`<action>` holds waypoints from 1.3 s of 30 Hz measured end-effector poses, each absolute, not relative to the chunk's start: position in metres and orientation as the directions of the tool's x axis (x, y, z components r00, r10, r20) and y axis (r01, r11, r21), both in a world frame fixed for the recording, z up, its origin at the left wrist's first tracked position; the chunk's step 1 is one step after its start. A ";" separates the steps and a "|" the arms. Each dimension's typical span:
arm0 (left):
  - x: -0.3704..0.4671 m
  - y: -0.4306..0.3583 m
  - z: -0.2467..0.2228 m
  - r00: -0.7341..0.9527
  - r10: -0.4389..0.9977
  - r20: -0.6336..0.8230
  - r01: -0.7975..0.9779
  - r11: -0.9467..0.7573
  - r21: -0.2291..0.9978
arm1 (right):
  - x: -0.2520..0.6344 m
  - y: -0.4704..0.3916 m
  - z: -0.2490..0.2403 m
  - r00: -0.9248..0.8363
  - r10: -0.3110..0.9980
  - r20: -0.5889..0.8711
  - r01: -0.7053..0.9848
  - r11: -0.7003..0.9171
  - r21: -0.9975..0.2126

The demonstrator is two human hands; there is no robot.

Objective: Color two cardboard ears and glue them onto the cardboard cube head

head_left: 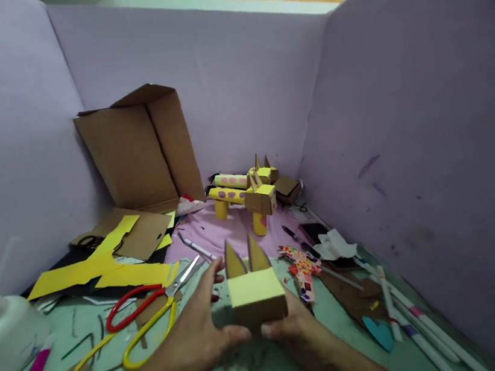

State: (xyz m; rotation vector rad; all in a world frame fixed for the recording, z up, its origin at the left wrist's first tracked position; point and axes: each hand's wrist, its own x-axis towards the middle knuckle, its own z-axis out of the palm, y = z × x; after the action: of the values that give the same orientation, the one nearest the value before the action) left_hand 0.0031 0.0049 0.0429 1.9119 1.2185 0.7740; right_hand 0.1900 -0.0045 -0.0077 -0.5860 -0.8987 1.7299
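A small cardboard box head (256, 291) with a pale yellow paper top and two pointed, upright ears is in front of me. My right hand (298, 320) grips it from the right, thumb at the lower front edge and fingers mostly hidden behind it. Beside its left side, my left hand (203, 331) is open, fingers apart and curved, with a gap to the box. Its thumb reaches the lower left corner; whether it touches, I cannot tell. Scissors (170, 290) with one red and one yellow handle lie open left of my left hand.
Two yellow spotted paper animals (242, 197) stand on pink cloth at the back. Yellow paper strips (77, 275) and a folded cardboard box (129, 155) are at left. A white pot (10, 341) is far left. Patterned paper (303, 270) and several white sticks (424, 329) lie at right.
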 end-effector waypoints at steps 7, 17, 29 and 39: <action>0.017 0.004 0.040 0.405 0.914 -0.006 0.367 -0.157 0.917 | 0.222 0.003 -0.001 -0.263 0.947 -0.186 0.039 -0.182 -0.982; -0.039 0.042 0.052 0.190 0.974 -0.124 0.253 0.074 0.965 | 0.283 0.030 0.029 0.214 0.975 -0.062 0.928 -0.222 -0.300; -0.005 0.066 0.048 0.137 0.979 -0.151 -0.113 0.167 0.979 | 0.272 0.038 0.016 0.308 0.947 -0.095 0.879 -0.321 -0.351; -0.007 0.056 0.040 0.175 0.985 -0.007 -0.147 0.033 0.989 | 0.264 0.017 0.020 0.203 0.968 -0.150 0.046 -0.162 -0.986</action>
State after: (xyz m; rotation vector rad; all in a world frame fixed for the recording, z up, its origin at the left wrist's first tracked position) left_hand -0.0073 0.0555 0.0401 1.1619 0.9819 1.1338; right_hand 0.2640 0.0172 0.0199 -1.4586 -1.0247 1.1398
